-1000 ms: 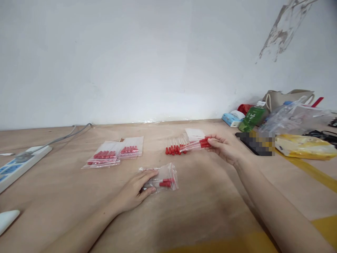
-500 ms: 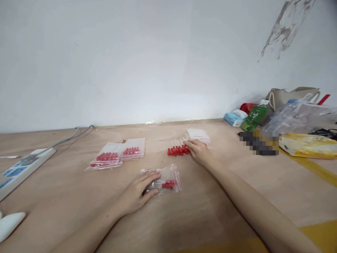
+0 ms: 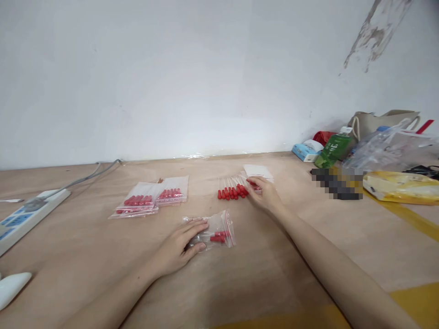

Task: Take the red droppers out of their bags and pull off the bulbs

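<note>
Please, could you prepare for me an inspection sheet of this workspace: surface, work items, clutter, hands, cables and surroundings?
Surface: brown tabletop, with yellow strips on the right.
Work items: clear bag with red-ended pieces inside; row of red-ended sticks; filled bags on the left; white stack behind the right hand.
Clutter: green bottle, blue pack, yellow-and-white packet, at right.
Hands: left hand on the clear bag, thumb and fingers apart; right hand at the row's right end, grip unclear.
Cables: grey cable at power strip; black cables far right.
Surroundings: white wall, damaged patch upper right; other people: nothing seen.
</note>
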### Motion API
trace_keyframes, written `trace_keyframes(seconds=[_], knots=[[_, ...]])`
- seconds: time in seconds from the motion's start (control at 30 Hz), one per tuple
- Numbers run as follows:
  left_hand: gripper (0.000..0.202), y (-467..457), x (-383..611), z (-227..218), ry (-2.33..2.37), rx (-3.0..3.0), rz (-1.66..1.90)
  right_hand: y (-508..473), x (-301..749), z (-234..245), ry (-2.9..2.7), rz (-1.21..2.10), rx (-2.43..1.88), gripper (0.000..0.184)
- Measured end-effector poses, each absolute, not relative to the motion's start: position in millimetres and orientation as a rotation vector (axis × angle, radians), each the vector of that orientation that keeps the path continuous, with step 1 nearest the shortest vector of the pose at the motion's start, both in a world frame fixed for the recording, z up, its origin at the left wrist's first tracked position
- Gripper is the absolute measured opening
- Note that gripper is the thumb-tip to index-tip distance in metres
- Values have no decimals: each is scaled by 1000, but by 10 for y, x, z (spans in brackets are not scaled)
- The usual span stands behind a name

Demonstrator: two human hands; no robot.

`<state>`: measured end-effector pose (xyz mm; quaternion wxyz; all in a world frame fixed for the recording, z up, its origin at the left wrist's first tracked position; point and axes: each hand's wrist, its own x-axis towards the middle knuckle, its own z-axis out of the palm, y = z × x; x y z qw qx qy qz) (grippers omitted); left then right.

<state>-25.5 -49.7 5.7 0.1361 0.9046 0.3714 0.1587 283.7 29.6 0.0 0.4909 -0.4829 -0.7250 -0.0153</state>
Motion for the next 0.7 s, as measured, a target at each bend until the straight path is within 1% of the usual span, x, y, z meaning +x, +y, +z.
trace_keyframes(seconds=[0.13, 0.3, 0.47, 0.57, 0.7], knots=[[42, -495, -254, 46, 1050, 2623, 478, 257, 2644, 122, -1617, -119, -1103, 24], [43, -494, -255, 54, 1052, 2611, 467, 316, 2264, 106, -1832, -143, -1027, 27], [43, -500, -260, 55, 1056, 2602, 471, 362, 2047, -2, -2108, -256, -1114, 28], [43, -496, -263, 43, 1049, 2599, 474, 322, 2025, 14, -2218, -323, -1188, 23], [42, -489, -265, 38, 1041, 2596, 484, 243, 2143, 94, -2122, -315, -1293, 23]])
